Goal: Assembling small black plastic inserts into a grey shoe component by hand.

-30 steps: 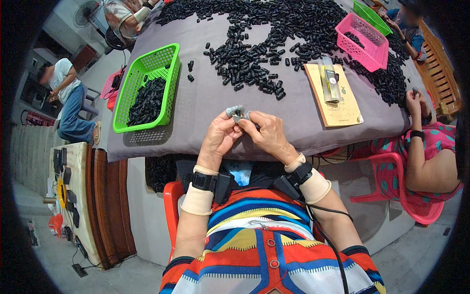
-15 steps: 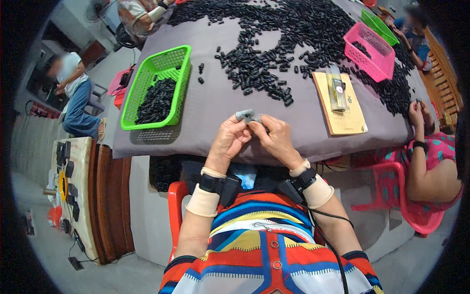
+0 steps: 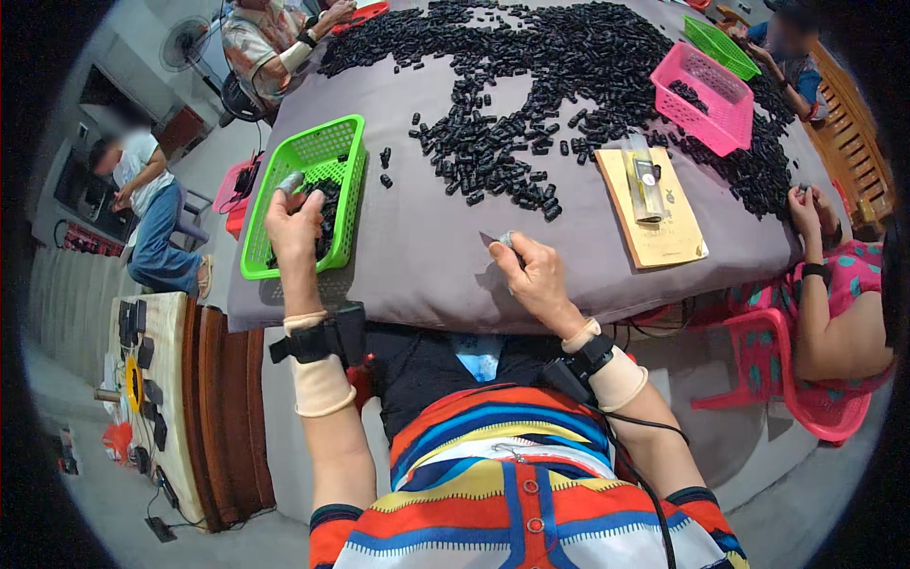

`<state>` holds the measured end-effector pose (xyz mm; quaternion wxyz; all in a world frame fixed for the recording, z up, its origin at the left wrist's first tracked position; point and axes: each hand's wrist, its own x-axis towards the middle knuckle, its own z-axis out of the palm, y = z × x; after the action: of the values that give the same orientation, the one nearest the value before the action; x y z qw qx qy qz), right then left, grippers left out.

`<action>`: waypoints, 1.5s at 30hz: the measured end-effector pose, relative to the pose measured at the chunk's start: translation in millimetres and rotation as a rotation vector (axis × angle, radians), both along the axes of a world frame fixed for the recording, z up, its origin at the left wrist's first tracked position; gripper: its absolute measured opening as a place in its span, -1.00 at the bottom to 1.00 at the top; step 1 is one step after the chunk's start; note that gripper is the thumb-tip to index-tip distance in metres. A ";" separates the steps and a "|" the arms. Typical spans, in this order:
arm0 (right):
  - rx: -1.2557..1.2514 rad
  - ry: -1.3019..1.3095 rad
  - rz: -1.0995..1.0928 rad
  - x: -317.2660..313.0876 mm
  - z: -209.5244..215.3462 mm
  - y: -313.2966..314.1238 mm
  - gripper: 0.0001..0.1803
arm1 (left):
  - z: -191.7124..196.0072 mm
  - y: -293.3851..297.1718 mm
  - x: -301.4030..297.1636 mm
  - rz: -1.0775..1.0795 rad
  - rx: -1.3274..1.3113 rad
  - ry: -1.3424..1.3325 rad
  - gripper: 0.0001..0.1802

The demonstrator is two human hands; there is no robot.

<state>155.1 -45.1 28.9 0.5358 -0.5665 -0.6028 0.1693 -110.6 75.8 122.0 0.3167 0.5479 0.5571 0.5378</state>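
Note:
Over the green basket [image 3: 357,180] on the left, my left hand [image 3: 296,228] has its fingers apart, and I see nothing held in it. Grey wrapping covers one of its fingertips. Small black cylindrical pieces [image 3: 328,213] lie in the basket, partly hidden by this hand. Near the table's front edge, my right hand [image 3: 538,275] is closed on a small knife [image 3: 487,239]. Its dark pointed blade sticks out to the left, and its handle is hidden in my fingers. A fingertip of this hand also has grey wrapping.
A heap of black pieces [image 3: 502,123] spreads over the grey-covered table [image 3: 408,256]. Right of my right hand, a clear case [image 3: 646,190] lies on a tan booklet [image 3: 671,237]. Farther right stand a pink basket [image 3: 730,119] and another green basket [image 3: 722,45]. Other people sit around.
My hands have parted. The left moved from the middle to over the green basket and its fingers opened. The right stayed near the same place, and the knife blade now shows.

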 end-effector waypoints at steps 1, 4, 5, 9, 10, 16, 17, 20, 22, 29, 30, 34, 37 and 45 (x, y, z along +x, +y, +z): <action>-0.003 -0.002 -0.014 2.5 -2.2 0.7 -0.60 | -3.4 1.2 11.4 0.047 0.025 0.150 -0.63; -0.043 0.080 -0.023 4.7 -2.2 -1.3 -0.59 | -27.3 -11.3 69.3 -0.282 0.041 0.092 -0.76; -0.020 0.173 -0.003 2.3 2.1 -2.1 -0.59 | -38.2 -15.2 87.7 -0.334 0.052 0.179 -0.78; -0.045 0.382 -0.010 4.6 0.8 -3.4 -0.59 | -70.3 -18.0 155.4 -0.594 0.157 0.291 -0.74; -0.044 0.379 -0.015 7.6 -3.2 -2.1 -0.59 | -67.0 -21.4 168.3 -0.617 0.184 0.318 -0.74; -0.046 0.532 0.001 11.4 -3.4 -0.6 -0.56 | -80.0 -13.9 199.8 -0.655 0.386 0.473 -0.79; -0.041 0.538 0.001 12.4 -4.1 -0.4 -0.55 | -79.7 -15.4 203.3 -0.681 0.384 0.515 -0.80; -0.030 0.529 0.003 15.2 -7.9 1.6 -0.54 | -81.7 -13.8 205.7 -0.641 0.391 0.604 -0.77; -0.023 0.515 0.012 13.8 -8.4 1.7 -0.54 | -87.8 -11.8 202.5 -0.624 0.369 0.664 -0.74; -0.041 0.485 -0.013 13.7 -8.6 3.1 -0.56 | -91.9 -44.4 165.6 -0.538 -0.102 -0.097 -0.80; -0.041 0.452 -0.006 15.8 -11.8 4.3 -0.57 | -89.0 -53.6 159.9 -0.622 -0.276 -0.222 -0.79; -0.099 0.254 0.033 7.8 -1.7 1.7 -0.60 | -95.1 -75.0 141.1 -0.700 -0.445 -0.442 -0.81; -0.119 0.199 0.055 5.4 -2.0 1.5 -0.61 | -102.8 -77.2 132.6 -0.757 -0.463 -0.496 -0.85; -0.109 0.244 0.033 4.9 1.7 -0.8 -0.67 | -108.3 -74.2 119.8 -0.654 -0.507 -0.910 -0.77</action>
<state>159.9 -45.8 30.6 0.5708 -0.5600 -0.5321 0.2783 9.2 1.6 13.7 0.7919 0.3134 0.2795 0.4433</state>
